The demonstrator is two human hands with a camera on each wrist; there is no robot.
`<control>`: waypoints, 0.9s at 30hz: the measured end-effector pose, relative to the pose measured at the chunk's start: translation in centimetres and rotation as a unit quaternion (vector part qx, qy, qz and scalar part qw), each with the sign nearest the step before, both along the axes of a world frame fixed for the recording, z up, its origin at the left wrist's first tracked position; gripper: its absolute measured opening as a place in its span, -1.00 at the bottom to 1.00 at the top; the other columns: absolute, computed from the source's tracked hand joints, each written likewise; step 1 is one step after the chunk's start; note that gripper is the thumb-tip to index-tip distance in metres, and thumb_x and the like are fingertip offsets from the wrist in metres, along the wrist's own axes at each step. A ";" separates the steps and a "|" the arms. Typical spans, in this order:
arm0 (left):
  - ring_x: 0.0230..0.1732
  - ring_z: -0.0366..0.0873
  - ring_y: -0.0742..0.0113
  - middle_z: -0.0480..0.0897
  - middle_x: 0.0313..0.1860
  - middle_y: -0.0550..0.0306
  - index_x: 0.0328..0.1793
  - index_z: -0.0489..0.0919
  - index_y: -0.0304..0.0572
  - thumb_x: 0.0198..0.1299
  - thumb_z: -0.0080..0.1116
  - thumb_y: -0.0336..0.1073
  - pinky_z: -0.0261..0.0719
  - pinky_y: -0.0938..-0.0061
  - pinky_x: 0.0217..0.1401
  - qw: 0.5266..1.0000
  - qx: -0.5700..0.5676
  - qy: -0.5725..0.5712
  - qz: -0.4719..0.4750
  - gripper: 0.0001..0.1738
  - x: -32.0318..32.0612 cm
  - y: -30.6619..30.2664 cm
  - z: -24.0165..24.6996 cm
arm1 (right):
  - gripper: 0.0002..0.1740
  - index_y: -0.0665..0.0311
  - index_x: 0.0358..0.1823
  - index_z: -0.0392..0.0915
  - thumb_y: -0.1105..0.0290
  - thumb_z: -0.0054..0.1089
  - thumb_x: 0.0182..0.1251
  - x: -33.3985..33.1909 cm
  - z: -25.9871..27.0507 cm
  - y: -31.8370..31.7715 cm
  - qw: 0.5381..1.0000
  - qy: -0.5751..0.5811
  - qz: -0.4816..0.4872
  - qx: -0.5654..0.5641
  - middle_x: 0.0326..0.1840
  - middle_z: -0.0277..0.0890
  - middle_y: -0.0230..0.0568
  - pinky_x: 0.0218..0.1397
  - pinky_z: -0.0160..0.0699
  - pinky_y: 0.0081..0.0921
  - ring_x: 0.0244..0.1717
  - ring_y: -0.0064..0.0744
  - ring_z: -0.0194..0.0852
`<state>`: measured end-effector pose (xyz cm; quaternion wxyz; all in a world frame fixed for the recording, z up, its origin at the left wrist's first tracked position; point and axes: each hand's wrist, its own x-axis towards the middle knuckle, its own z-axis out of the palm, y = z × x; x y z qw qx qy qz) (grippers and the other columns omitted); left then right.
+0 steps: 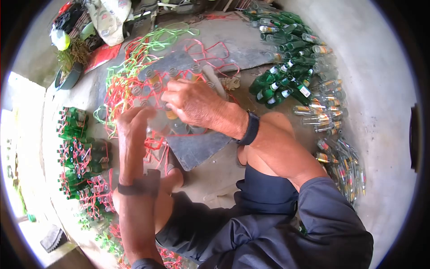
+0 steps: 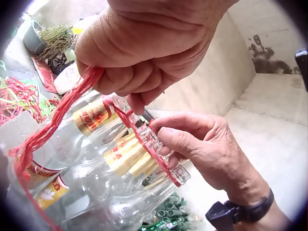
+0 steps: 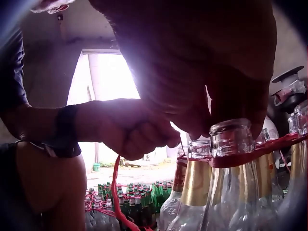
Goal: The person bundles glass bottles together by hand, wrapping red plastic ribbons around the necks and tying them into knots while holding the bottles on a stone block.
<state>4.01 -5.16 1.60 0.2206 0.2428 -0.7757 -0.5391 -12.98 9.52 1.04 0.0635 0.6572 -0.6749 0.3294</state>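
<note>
— While I'm stuck looking down over the shoulder, tell me about the fingers. From up here I only see the left hand (image 1: 134,130) and the right hand (image 1: 192,105) close together over a cluster of clear glass bottles with gold neck labels (image 1: 152,83).

— Down by the left wrist it's plainer. The left hand's fingers are curled tight, gripping a bunch of red plastic string (image 2: 84,89). The right hand's thumb and forefinger pinch that same string against one bottle's mouth, where it loops round the necks.

— And where do the bottles sit?

— Packed side by side, touching, necks up, on a dark flat slab (image 1: 197,148) that lies on the concrete floor (image 1: 224,175) just before the person's knees. The right-wrist view shows the string as a tight band round the necks. From overhead the back of the right hand covers that.

— What's round about?

— On the person's left are tied bundles of green glass bottles (image 1: 74,134), laced in red. To the right, well apart, a loose heap of green and clear bottles (image 1: 291,76) runs along the floor. Beyond the slab lies a tangle of red and green string (image 1: 143,49).
</note>
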 end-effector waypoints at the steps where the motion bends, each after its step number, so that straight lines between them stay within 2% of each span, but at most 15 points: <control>1: -0.67 0.08 0.67 0.30 -0.68 0.52 -0.18 0.83 -0.29 0.39 0.33 -0.19 -0.07 0.53 -0.59 1.000 0.000 0.002 -0.007 -0.71 -0.2 0.2 0.3 | -0.92 0.22 -0.25 0.60 0.42 0.35 0.36 0.0 -0.1 0.0 1.000 0.004 0.001 -0.012 -0.17 0.54 -0.17 -0.06 0.69 -0.12 -0.04 -0.04 0.70; 3: -0.48 0.39 0.51 0.56 -0.53 0.32 -0.19 0.83 -0.38 0.25 0.33 -0.16 0.28 0.47 -0.38 0.986 0.083 -0.114 0.091 -0.65 -0.5 0.6 1.3 | -0.91 0.23 -0.25 0.60 0.41 0.34 0.35 0.0 -0.3 0.0 1.000 0.004 -0.007 -0.006 -0.17 0.54 -0.16 -0.08 0.70 -0.12 -0.05 -0.04 0.71; 4: -0.48 0.39 0.51 0.56 -0.53 0.32 -0.19 0.83 -0.38 0.25 0.33 -0.16 0.28 0.47 -0.38 0.987 0.083 -0.113 0.084 -0.65 -0.5 0.7 1.3 | -0.90 0.24 -0.26 0.60 0.41 0.34 0.34 0.1 -0.3 0.0 1.000 0.002 -0.007 0.000 -0.18 0.54 -0.15 -0.09 0.70 -0.12 -0.05 -0.04 0.71; 7: -0.59 0.16 0.63 0.35 -0.63 0.47 -0.23 0.83 -0.34 0.29 0.33 -0.17 0.00 0.50 -0.50 0.986 0.101 -0.101 0.092 -0.69 -0.6 0.6 1.1 | -0.89 0.27 -0.30 0.61 0.41 0.36 0.25 0.2 -0.6 -0.1 1.000 0.027 -0.010 -0.012 -0.20 0.54 -0.09 -0.08 0.73 -0.14 -0.06 -0.02 0.72; 10: -0.60 0.13 0.63 0.31 -0.64 0.48 -0.25 0.82 -0.33 0.30 0.33 -0.16 -0.01 0.51 -0.50 0.982 0.117 -0.110 0.099 -0.68 -0.7 0.4 0.9 | -0.89 0.29 -0.33 0.62 0.43 0.37 0.19 0.3 -0.7 -0.1 0.999 0.032 -0.023 -0.009 -0.21 0.55 -0.08 -0.07 0.74 -0.15 -0.05 -0.02 0.71; 15: -0.62 0.07 0.68 0.28 -0.65 0.53 -0.26 0.83 -0.28 0.36 0.36 -0.27 -0.09 0.56 -0.53 0.976 0.146 -0.096 0.133 -0.78 -1.2 1.0 1.3 | -0.88 0.30 -0.29 0.65 0.44 0.38 0.20 0.4 -1.0 -0.2 0.999 0.041 -0.026 -0.004 -0.19 0.57 -0.09 -0.03 0.75 -0.16 0.01 -0.04 0.70; 22: -0.64 0.06 0.70 0.29 -0.64 0.54 -0.26 0.81 -0.31 0.38 0.33 -0.25 -0.11 0.57 -0.54 0.979 0.154 -0.074 0.107 -0.74 -0.7 0.4 0.7 | -0.87 0.32 -0.26 0.65 0.46 0.39 0.19 0.5 -0.9 -0.1 0.999 0.034 -0.021 -0.011 -0.14 0.58 -0.06 0.00 0.76 -0.15 0.08 -0.02 0.68; 24: -0.69 0.06 0.75 0.29 -0.64 0.58 -0.13 0.77 -0.37 0.43 0.30 -0.33 -0.10 0.62 -0.66 0.979 0.162 -0.070 0.103 -0.80 -0.8 0.2 0.4 | -0.86 0.32 -0.26 0.65 0.46 0.39 0.19 0.6 -0.9 -0.2 0.999 0.033 -0.021 -0.011 -0.13 0.58 -0.06 0.00 0.76 -0.15 0.08 -0.02 0.68; 25: -0.69 0.06 0.75 0.29 -0.64 0.58 -0.13 0.77 -0.37 0.43 0.30 -0.33 -0.10 0.62 -0.66 0.979 0.162 -0.071 0.103 -0.80 -0.9 0.2 0.6 | -0.86 0.33 -0.26 0.64 0.46 0.39 0.19 0.6 -0.9 -0.2 0.999 0.033 -0.023 -0.010 -0.13 0.58 -0.06 0.00 0.76 -0.15 0.08 -0.01 0.69; 27: -0.64 0.04 0.72 0.27 -0.65 0.54 -0.28 0.79 -0.31 0.37 0.31 -0.23 -0.13 0.57 -0.54 0.979 0.159 -0.076 0.103 -0.73 -0.9 0.6 1.0 | -0.86 0.33 -0.26 0.64 0.46 0.40 0.18 0.7 -0.8 -0.1 0.999 0.031 -0.025 -0.008 -0.13 0.58 -0.04 -0.01 0.76 -0.14 0.07 -0.01 0.69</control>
